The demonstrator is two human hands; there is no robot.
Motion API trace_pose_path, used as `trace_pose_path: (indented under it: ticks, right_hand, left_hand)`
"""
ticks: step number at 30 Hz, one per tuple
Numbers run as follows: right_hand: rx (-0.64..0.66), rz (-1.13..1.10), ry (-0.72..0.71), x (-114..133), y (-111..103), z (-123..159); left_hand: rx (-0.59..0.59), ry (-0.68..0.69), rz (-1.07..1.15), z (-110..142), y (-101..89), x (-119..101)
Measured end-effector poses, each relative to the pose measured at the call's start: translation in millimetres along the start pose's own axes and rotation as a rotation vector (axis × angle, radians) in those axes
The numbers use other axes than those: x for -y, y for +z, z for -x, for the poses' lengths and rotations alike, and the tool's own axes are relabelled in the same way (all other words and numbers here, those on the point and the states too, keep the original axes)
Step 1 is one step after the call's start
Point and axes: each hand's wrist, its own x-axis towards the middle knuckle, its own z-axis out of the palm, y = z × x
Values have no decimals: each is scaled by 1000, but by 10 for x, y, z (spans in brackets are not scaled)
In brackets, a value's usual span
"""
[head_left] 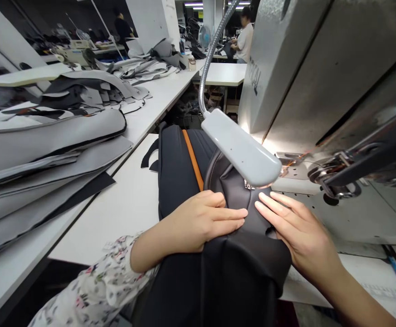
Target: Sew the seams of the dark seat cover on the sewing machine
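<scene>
A black fabric piece [180,168] with an orange stripe [193,159] and a dark brown leather-like panel [232,184] lies across the white table, running under the sewing machine's lamp. My left hand [201,218] rests on the fabric, fingers stretched together and pointing right. My right hand [295,227] lies flat on it too, fingers extended toward the left. The fingertips of both hands nearly meet just in front of the presser foot [248,185], which the lamp head partly hides.
A grey sewing machine [303,81] fills the right side, with a gooseneck lamp [240,147] over the work. Stacks of grey and black cut pieces [44,145] cover the table at left. Other people work at distant tables [243,38].
</scene>
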Motion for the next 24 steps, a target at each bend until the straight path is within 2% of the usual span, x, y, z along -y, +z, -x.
trace_pose_path:
  ticks: [8,15,24]
  right_hand:
    - [-30,-8,-25,-95,38,-44]
    - [-119,-75,-37,-215,111,-151]
    - [-124,-238,164,-371,218,-179]
  left_hand:
    - [6,-17,-16,-28,28,37]
    - [-55,-43,-62,-84,108,26]
    - [-40,-103,-79,-130,213,52]
